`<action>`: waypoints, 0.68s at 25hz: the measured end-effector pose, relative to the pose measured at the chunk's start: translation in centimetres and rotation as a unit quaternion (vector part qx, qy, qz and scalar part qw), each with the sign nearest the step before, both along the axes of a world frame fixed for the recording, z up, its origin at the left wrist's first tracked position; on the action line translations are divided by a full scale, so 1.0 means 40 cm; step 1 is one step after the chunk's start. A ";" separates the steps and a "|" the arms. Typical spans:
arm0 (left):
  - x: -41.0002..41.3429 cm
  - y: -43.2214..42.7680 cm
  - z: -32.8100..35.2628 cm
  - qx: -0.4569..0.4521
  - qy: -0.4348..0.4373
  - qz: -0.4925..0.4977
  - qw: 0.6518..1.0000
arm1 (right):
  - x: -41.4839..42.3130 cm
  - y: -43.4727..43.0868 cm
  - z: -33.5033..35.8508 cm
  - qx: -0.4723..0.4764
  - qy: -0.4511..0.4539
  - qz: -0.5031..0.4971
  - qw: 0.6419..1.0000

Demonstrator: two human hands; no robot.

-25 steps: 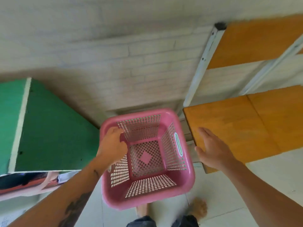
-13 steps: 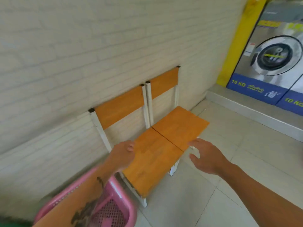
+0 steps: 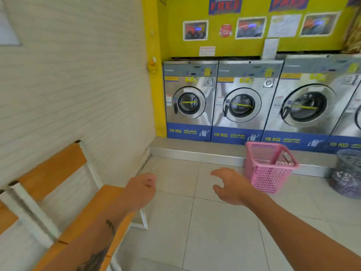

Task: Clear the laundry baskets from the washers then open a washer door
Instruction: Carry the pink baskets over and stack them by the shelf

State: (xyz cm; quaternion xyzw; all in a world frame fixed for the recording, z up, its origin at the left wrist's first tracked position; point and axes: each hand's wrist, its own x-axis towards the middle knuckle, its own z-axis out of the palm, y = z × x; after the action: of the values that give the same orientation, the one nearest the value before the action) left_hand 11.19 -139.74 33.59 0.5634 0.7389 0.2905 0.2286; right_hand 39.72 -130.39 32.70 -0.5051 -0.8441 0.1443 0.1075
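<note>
A row of silver front-loading washers stands on a raised step at the back; the left washer's round door is closed, as are the middle washer's door and the larger washer's door. A pink mesh laundry basket sits on the floor before the step, and a dark purple basket stands to its right. My left hand hovers over the floor with fingers loosely curled, holding nothing. My right hand is spread apart and empty, just left of the pink basket and not touching it.
Orange-seated chairs with white frames line the white brick wall on the left. A yellow pillar marks the corner beside the washers. Posters hang on the yellow wall above. The floor is pale tile.
My view has swung right from the pink basket beside the chairs to the washers. My left hand let go of that basket, and both hands now reach forward empty.
</note>
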 end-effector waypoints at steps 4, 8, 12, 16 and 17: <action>0.147 0.285 0.003 0.034 0.007 -0.031 0.999 | 0.166 0.180 0.026 -0.007 -0.009 -0.072 0.997; 0.241 0.598 -0.044 0.046 -0.020 -0.098 0.994 | 0.281 0.411 0.041 -0.011 -0.014 -0.123 0.992; 0.335 0.907 -0.053 0.008 -0.016 -0.168 0.986 | 0.396 0.616 0.055 -0.031 0.012 -0.182 0.983; 0.487 1.206 -0.024 0.004 -0.005 -0.237 0.971 | 0.550 0.805 0.055 -0.019 0.017 -0.257 0.966; 0.534 1.267 -0.028 0.004 -0.001 -0.252 0.968 | 0.598 0.851 0.046 -0.015 0.011 -0.275 0.961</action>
State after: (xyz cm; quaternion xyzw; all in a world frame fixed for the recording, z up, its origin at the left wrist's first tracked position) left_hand 32.54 -89.07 32.46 0.7321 0.5718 0.2265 0.2929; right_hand 63.65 -96.34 34.54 -0.7174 -0.6694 0.1275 0.1449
